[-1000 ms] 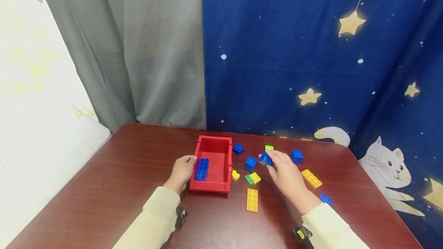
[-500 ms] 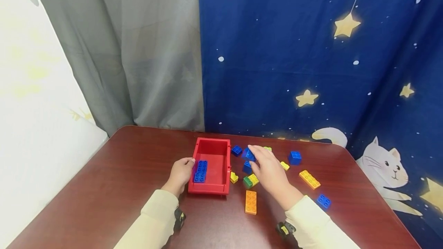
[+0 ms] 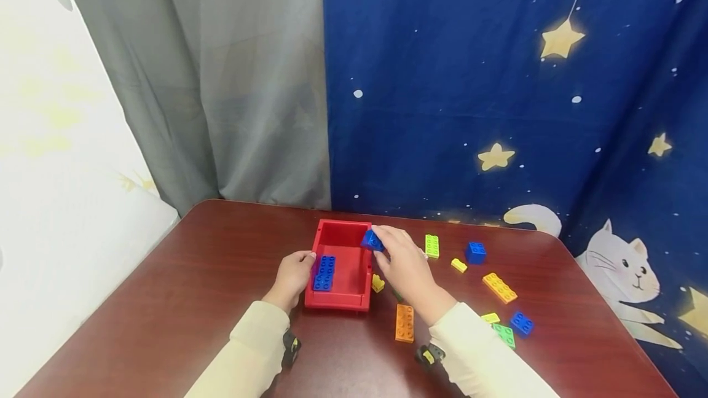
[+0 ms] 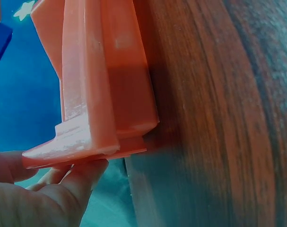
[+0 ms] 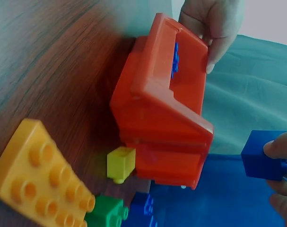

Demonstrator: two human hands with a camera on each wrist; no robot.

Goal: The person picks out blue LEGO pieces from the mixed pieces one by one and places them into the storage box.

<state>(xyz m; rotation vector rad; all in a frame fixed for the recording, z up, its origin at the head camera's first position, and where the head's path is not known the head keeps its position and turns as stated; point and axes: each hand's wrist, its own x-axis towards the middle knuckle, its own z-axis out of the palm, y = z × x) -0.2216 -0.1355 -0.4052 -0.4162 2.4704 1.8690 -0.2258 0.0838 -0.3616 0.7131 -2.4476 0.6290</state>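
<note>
I have the right hand pinching a blue cube between thumb and fingers, lifted clear of the worktop. The cube is at that hand's fingertips, on its left side, near the right rim of the red box; through the right wrist camera I see a gap between cube and box.

The left hand grips the box by its left wall, thumb and fingers on either side of the rim. Inside, just right of those fingers, I see a blue studded stack; I can't tell whether it is one piece or several.

Between the box and the right hand lies a small yellow brick. On the near side of the right hand is an orange brick; a green brick and some blue studs show from the right wrist, mostly hidden from above by that hand.

Right of the right hand I have a lime brick, then a short yellow piece, a blue block and a long yellow brick. Beside the right sleeve lies a light green brick, partly covered.
</note>
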